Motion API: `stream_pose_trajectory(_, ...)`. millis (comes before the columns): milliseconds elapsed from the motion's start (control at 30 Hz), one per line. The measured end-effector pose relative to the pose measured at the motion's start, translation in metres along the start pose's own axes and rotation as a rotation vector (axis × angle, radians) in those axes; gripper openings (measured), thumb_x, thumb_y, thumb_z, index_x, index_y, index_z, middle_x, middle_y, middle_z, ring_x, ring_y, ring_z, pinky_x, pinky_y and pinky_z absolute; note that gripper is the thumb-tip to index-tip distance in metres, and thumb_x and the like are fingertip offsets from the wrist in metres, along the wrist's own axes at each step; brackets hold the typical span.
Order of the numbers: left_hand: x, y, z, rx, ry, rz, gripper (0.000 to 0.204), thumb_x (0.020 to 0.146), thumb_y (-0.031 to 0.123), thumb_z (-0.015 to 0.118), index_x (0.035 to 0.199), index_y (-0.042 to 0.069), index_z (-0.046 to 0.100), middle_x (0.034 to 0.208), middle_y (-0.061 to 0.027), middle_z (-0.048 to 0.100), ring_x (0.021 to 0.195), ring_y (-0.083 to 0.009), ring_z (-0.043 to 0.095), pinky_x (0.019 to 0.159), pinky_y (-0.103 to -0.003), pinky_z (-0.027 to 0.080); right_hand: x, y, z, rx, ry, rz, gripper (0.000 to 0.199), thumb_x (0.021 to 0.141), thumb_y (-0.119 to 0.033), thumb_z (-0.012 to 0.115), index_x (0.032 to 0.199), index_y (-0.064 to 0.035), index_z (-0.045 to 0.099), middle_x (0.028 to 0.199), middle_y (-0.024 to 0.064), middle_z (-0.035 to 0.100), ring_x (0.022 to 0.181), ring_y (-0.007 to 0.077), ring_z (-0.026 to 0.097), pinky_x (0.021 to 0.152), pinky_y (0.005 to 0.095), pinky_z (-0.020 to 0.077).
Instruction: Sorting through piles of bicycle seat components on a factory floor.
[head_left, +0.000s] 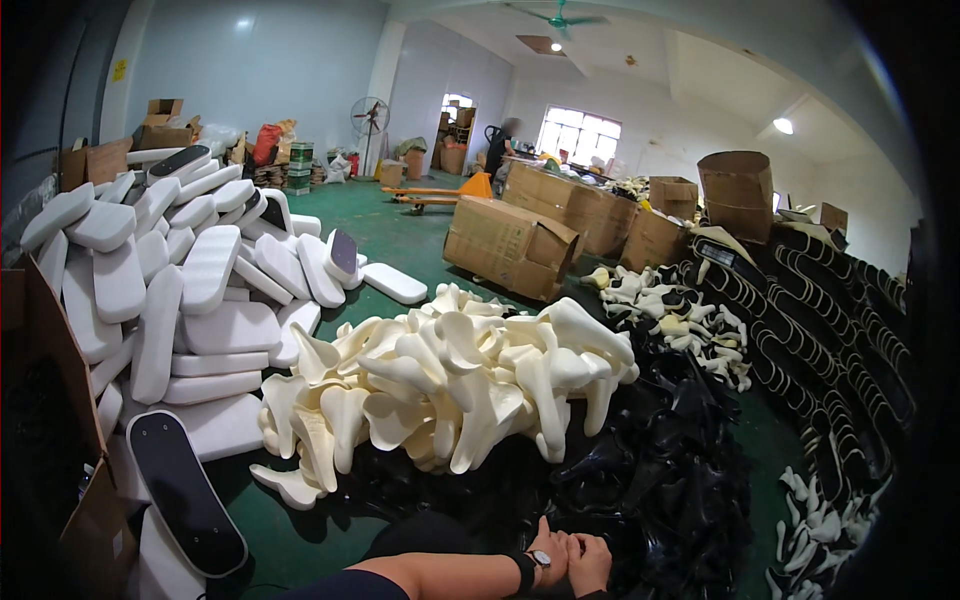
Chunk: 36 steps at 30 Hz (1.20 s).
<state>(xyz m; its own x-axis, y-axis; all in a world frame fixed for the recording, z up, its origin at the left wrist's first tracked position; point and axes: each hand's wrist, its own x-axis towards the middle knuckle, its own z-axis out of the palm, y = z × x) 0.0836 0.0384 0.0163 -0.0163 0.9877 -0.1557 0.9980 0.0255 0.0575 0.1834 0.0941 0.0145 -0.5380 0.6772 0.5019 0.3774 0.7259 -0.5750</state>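
At the lower edge my left hand (pixel 549 552), with a watch (pixel 540 559) on its wrist, meets my right hand (pixel 589 562). Both are closed, fingers curled together, one finger of the left pointing up. Whatever they may grip is hidden. Just beyond them lies a heap of glossy black moulded pieces (pixel 655 470). A big pile of cream, saddle-shaped moulded pieces (pixel 450 380) rises in front of my hands, partly on top of the black ones.
White padded slabs (pixel 230 330) are heaped left; a black-faced board (pixel 187 490) leans there. Cardboard boxes (pixel 510 247) and an orange pallet jack (pixel 445 193) stand farther back. Stacked black curved pieces (pixel 800 330) fill the right. A person (pixel 498 150) is in the distance.
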Motion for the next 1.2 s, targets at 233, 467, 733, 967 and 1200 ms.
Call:
stream_pose_trajectory(233,0.003,-0.004,0.018,-0.095,0.019,-0.049,0.057,0.089,0.023,0.050,0.136,-0.009,0.040,0.127,-0.0222,0.053,0.118,-0.0314,0.053,0.106,-0.065,0.020,0.003,-0.005,-0.002,-0.088,-0.188,0.098,0.024,0.088,-0.030,0.062,0.089,-0.0065,0.066,0.093,0.0171,0.064,0.088,0.0355,0.061,0.076,0.0412,0.0492)
stream_pose_trajectory(467,0.009,0.001,0.009,-0.023,-0.014,-0.068,0.065,0.091,0.024,0.046,0.144,-0.008,0.027,0.137,-0.0279,0.044,0.119,-0.0361,0.053,0.105,-0.068,0.017,0.005,0.006,0.002,-0.003,-0.084,0.136,0.021,0.081,-0.024,0.070,0.080,-0.0034,0.064,0.077,0.0128,0.062,0.074,0.0289,0.063,0.065,0.0376,0.0499)
stream_pose_trajectory(733,0.005,-0.007,0.004,-0.008,0.169,-0.124,0.063,0.092,0.023,0.041,0.146,-0.004,0.024,0.132,-0.0278,0.048,0.109,-0.0357,0.058,0.106,-0.066,0.018,0.010,0.003,0.013,0.206,0.036,0.160,0.018,0.084,-0.014,0.068,0.094,0.0003,0.065,0.089,0.0133,0.066,0.077,0.0236,0.067,0.066,0.0307,0.0541)
stream_pose_trajectory(967,0.008,-0.007,0.001,-0.001,0.250,-0.126,0.073,0.089,0.026,0.048,0.149,-0.001,0.016,0.132,-0.0235,0.050,0.105,-0.0327,0.059,0.107,-0.067,0.017,0.011,-0.001,0.003,0.272,0.045,0.233,0.021,0.084,-0.017,0.071,0.087,-0.0012,0.059,0.078,0.0103,0.066,0.068,0.0201,0.064,0.062,0.0318,0.0507)
stream_pose_trajectory(1200,0.008,-0.005,-0.003,0.011,0.244,-0.148,0.077,0.089,0.026,0.050,0.151,0.001,0.012,0.133,-0.0222,0.050,0.105,-0.0323,0.060,0.107,-0.066,0.017,0.012,0.003,-0.002,0.188,0.007,0.202,0.022,0.084,-0.014,0.070,0.099,-0.0005,0.062,0.085,0.0107,0.068,0.069,0.0156,0.065,0.064,0.0277,0.0525)
